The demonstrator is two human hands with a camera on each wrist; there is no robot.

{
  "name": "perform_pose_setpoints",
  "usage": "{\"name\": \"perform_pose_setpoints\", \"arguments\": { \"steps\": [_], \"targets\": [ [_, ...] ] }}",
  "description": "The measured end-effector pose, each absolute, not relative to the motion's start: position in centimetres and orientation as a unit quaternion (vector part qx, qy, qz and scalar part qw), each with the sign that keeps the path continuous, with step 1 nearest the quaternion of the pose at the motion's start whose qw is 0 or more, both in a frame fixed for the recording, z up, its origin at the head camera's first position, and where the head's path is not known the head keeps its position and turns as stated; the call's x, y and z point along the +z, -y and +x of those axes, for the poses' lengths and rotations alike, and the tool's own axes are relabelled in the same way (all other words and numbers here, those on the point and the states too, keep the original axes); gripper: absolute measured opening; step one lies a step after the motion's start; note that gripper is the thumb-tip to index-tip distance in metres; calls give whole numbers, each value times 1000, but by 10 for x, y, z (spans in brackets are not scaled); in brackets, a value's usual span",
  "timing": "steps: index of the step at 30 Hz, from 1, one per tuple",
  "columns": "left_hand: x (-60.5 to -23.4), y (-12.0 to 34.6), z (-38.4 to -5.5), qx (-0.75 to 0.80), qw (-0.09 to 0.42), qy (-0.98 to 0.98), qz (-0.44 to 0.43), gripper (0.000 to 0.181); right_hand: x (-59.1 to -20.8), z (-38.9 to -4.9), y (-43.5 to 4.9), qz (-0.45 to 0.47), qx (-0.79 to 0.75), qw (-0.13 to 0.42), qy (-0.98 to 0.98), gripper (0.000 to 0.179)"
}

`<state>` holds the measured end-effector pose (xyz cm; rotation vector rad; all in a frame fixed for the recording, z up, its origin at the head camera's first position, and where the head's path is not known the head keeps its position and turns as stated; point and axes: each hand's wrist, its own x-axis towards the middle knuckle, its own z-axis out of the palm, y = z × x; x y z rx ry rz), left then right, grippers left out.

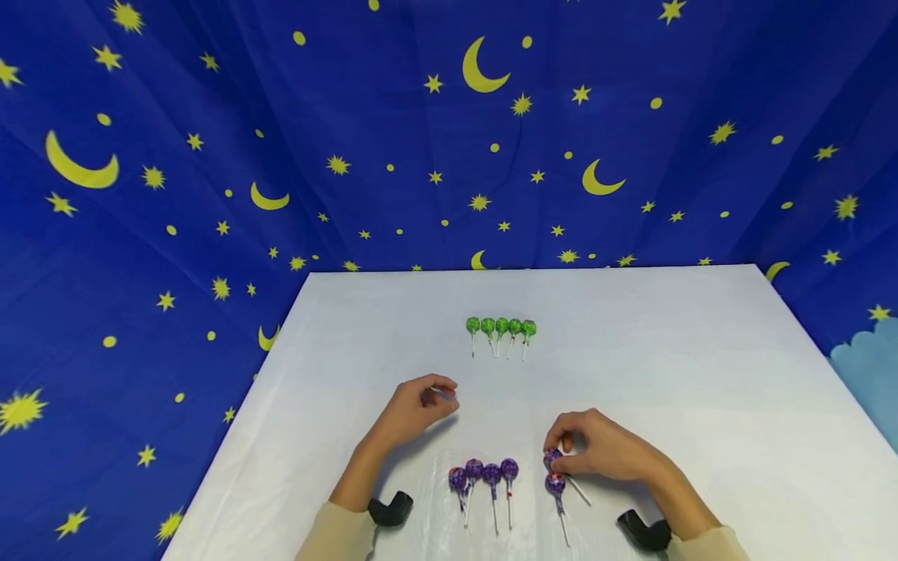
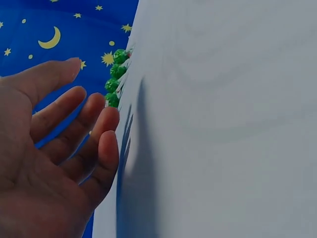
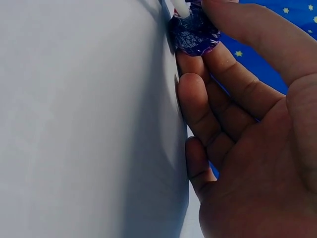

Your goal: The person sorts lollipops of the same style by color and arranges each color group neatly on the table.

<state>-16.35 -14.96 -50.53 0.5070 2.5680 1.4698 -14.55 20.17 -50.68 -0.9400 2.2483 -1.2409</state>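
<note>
Head view of a white table (image 1: 701,351) before a blue moon-and-star cloth (image 1: 210,117): the right hand (image 1: 603,448), at about 5 o'clock from the table's centre, pinches the wrapped head of a purple lollipop (image 1: 551,458) between thumb and fingertips, its stick slanting toward 4 o'clock, with a second purple lollipop (image 1: 555,485) lying just at 6 o'clock of it. A row of four purple lollipops (image 1: 484,472) lies at 9 o'clock of that pair, and a row of five green lollipops (image 1: 501,326) lies well apart at 12 o'clock. The left hand (image 1: 414,409), at 11 o'clock of the purple row, has its fingers loosely spread and lightly bent, holding nothing.
</note>
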Motion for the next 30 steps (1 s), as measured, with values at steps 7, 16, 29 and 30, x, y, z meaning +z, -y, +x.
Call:
{"name": "perform_pose_setpoints", "arguments": {
  "steps": [7, 16, 29, 30],
  "targets": [
    [-507, 154, -145, 501, 103, -842, 169, 33, -506, -146, -201, -336, -444, 202, -806, 18],
    [-504, 159, -127, 486, 105, -845, 196, 37, -506, -145, -200, -332, -445, 193, -809, 18],
    [-504, 160, -110, 465, 125, -848, 224, 42, -504, -146, -198, -333, -440, 187, -813, 17],
    [-504, 160, -109, 463, 127, -847, 228, 42, -505, -146, -198, -333, -440, 188, -813, 17]
  ]
}}
